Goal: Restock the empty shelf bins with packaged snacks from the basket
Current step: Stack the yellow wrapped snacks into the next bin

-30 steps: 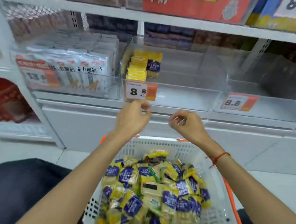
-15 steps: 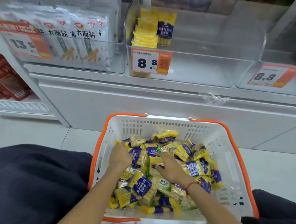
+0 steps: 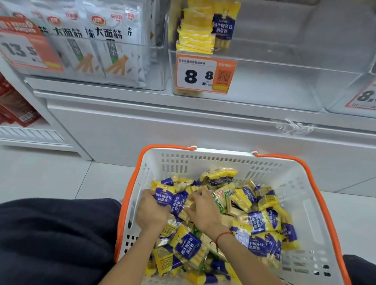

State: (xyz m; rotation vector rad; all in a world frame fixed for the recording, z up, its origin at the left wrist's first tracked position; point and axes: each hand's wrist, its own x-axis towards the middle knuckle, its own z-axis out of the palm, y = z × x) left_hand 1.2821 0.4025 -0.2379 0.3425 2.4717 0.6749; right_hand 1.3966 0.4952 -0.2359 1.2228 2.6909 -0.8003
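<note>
A white basket with orange handles stands on the floor below me, holding several yellow-and-blue snack packets. My left hand is in the pile at the basket's left side, fingers curled round a snack packet. Just to its right, my right hand grips packets in the middle of the pile. Above, a clear shelf bin with an 8.8 price tag holds a small stack of the same snack packets at its left end; the rest of it looks bare.
The clear bin on the left is full of white snack bags. Another clear bin with an 8.8 tag sits at the right edge. Red packages fill a lower shelf at far left. My dark-clothed knees flank the basket on a pale tiled floor.
A second ago both hands were raised near the shelf's price tag; they dropped into the basket and now close around packets at its left side. The view tilted downward.
</note>
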